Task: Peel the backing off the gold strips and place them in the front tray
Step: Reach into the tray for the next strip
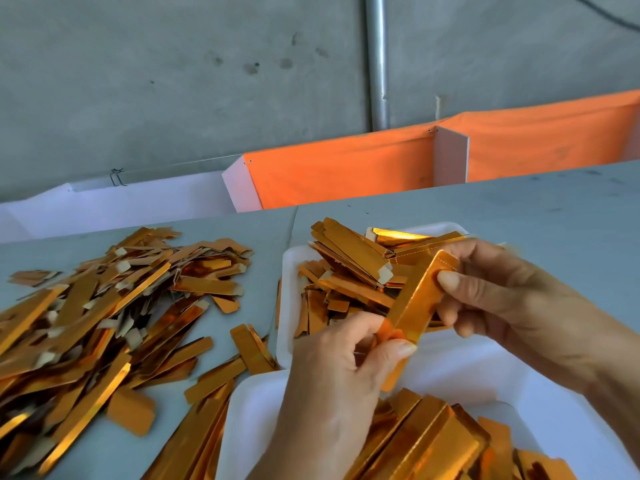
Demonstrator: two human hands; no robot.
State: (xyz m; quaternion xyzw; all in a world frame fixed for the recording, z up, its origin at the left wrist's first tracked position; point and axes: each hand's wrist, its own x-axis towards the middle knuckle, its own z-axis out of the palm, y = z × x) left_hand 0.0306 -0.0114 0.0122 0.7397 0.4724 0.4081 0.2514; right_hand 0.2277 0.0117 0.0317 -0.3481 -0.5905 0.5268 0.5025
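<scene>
**Both hands on 1 gold strip**

Right hand point(491, 292) pinches the gold strip point(417, 301) at its upper end, thumb on top, fingers curled under. Left hand point(332, 372) pinches the lower end, knuckles up. Strip tilts diagonally above the far tray point(289, 306). Near tray point(242, 420) below holds stacked strips. Loose pile point(104, 306) left on the table point(519, 216).

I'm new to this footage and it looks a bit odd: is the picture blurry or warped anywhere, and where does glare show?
Head view: the table edge bows, a wide-angle warp; the right hand and left hand look slightly motion-smeared around the held gold strip; bright glare glints off foil in the loose pile and the far tray; lighting is soft, shadows faint.
</scene>
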